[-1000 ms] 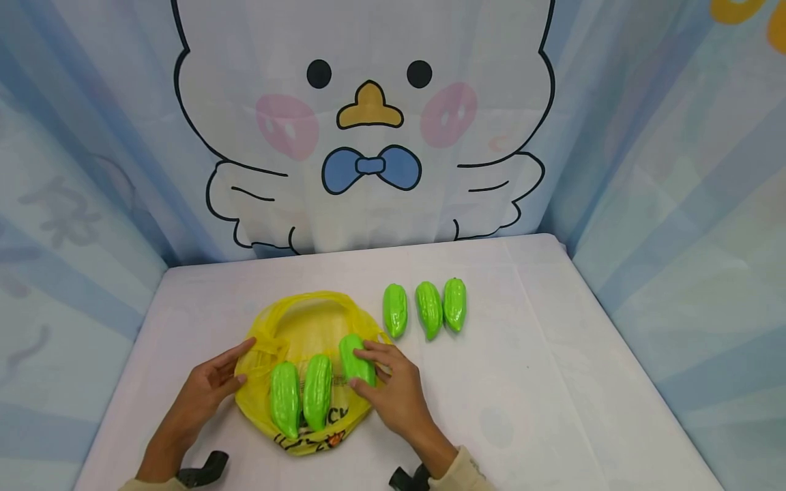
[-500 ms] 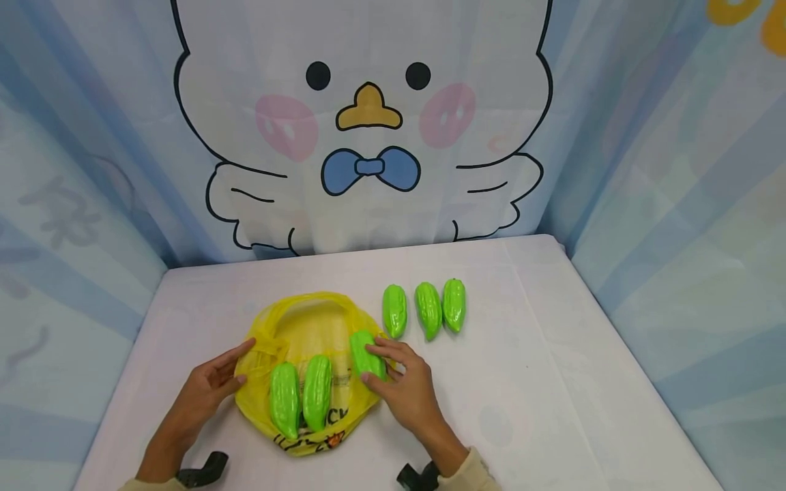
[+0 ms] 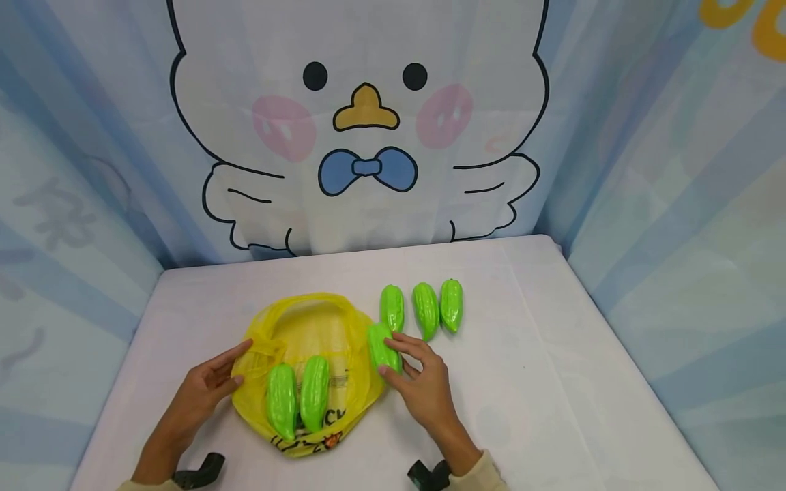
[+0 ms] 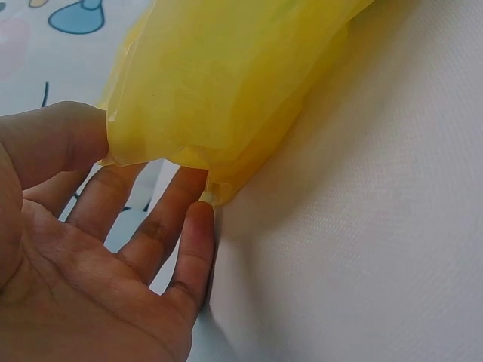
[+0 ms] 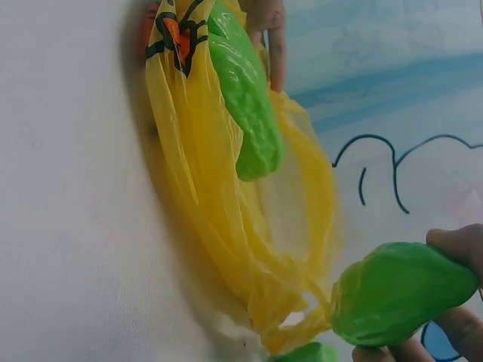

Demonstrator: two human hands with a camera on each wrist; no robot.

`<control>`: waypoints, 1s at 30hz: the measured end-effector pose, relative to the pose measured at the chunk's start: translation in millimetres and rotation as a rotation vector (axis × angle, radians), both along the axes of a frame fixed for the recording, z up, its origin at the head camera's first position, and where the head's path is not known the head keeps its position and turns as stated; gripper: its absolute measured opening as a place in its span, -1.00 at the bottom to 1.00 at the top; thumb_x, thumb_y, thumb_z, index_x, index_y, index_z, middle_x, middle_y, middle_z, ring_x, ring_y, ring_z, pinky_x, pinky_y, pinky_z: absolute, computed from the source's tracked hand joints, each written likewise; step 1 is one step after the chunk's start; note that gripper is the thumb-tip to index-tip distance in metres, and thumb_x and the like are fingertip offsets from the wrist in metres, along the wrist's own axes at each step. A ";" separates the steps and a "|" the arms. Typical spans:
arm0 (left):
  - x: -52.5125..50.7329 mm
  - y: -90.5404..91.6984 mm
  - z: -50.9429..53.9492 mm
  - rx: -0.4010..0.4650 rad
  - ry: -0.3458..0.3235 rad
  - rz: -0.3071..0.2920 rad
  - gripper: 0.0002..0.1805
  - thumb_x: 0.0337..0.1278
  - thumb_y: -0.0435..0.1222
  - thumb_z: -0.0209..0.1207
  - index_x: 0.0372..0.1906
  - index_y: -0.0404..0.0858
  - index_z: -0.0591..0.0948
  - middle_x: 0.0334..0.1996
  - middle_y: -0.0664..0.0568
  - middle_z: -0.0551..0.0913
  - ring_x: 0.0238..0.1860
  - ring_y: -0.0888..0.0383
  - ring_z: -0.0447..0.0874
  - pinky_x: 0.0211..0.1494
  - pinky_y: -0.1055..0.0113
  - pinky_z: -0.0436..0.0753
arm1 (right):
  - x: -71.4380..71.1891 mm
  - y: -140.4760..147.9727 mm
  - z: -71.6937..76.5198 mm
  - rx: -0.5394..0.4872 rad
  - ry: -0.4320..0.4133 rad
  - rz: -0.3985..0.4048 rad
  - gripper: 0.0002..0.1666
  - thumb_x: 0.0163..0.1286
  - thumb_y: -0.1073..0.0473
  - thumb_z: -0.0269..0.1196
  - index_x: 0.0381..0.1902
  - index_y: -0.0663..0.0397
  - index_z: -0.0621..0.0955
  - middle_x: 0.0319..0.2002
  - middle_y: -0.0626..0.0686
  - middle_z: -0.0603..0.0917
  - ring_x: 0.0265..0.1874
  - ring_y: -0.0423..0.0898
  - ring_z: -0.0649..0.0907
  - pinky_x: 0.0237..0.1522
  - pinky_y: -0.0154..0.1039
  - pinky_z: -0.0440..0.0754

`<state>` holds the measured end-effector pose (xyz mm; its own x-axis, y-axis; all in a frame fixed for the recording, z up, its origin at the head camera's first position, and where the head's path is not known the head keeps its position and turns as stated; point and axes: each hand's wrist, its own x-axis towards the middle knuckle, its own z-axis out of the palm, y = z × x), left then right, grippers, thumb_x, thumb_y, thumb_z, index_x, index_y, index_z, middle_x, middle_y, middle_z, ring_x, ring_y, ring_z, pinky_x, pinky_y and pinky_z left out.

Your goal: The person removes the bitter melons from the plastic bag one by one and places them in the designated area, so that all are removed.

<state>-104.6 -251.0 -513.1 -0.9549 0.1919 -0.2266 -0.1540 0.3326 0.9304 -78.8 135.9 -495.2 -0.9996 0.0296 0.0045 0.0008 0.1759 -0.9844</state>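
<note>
My left hand (image 3: 202,392) holds the left edge of a yellow plastic bag (image 3: 362,361), thumb on the near side and fingertips hidden behind the film in the left wrist view. The bag lies with its mouth wide. Inside it, side by side, are two shiny green toy bitter melons, the left melon (image 3: 282,401) and the right melon (image 3: 315,392). At the bag's right rim my right hand (image 3: 426,385) grips another bitter melon (image 3: 382,346) between thumb and fingers. The right wrist view shows this melon (image 5: 400,294) next to the bag's edge.
Three more bitter melons lie in a row behind the right hand: a left one (image 3: 391,307), a middle one (image 3: 426,310) and a right one (image 3: 452,305). They rest on a white-covered table (image 3: 552,382). A printed curtain (image 3: 368,218) hangs behind it.
My right hand has moved right and slightly back with its bitter melon, from over the bag to the right rim. The left hand stays on the bag, and the two melons inside have not moved.
</note>
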 end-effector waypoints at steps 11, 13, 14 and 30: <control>0.1 0.9 0.5 0.012 0.005 -0.005 -0.20 0.52 -0.09 0.26 0.68 -0.21 0.24 0.70 -0.19 0.12 0.22 0.90 0.25 0.23 0.82 0.41 | 1.2 18.9 -4.7 -0.013 0.017 -0.084 -0.42 0.26 0.32 0.56 0.24 -0.10 0.75 0.41 -0.02 0.60 0.48 0.04 0.53 0.37 -0.09 0.60; -0.1 0.7 -0.3 0.008 0.002 -0.005 -0.20 0.51 -0.08 0.26 0.68 -0.20 0.24 0.70 -0.18 0.12 0.22 0.91 0.24 0.23 0.82 0.41 | 1.6 21.4 -5.1 -0.010 0.022 -0.097 -0.42 0.25 0.32 0.56 0.24 -0.07 0.75 0.40 -0.01 0.60 0.47 0.04 0.54 0.36 -0.10 0.60; -0.2 0.5 -0.7 0.006 0.000 -0.004 -0.20 0.51 -0.08 0.26 0.68 -0.19 0.24 0.70 -0.18 0.12 0.22 0.91 0.24 0.23 0.82 0.41 | 1.7 22.5 -5.6 -0.006 0.023 -0.104 -0.42 0.25 0.33 0.56 0.24 -0.06 0.75 0.40 0.00 0.60 0.47 0.05 0.54 0.36 -0.09 0.61; 0.6 0.3 -1.3 -0.003 0.009 -0.001 -0.21 0.52 -0.07 0.25 0.68 -0.20 0.25 0.70 -0.19 0.13 0.22 0.91 0.24 0.23 0.84 0.40 | 1.6 32.6 -17.1 0.032 -0.059 -0.171 -0.46 0.27 0.32 0.54 0.22 -0.02 0.75 0.41 0.04 0.59 0.50 0.06 0.51 0.39 -0.08 0.58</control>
<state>-104.0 -250.7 -514.4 -0.9568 0.1921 -0.2182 -0.1450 0.3353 0.9309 -77.2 168.5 -512.3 -0.9785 0.2001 -0.0501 0.0908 0.1994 -0.9757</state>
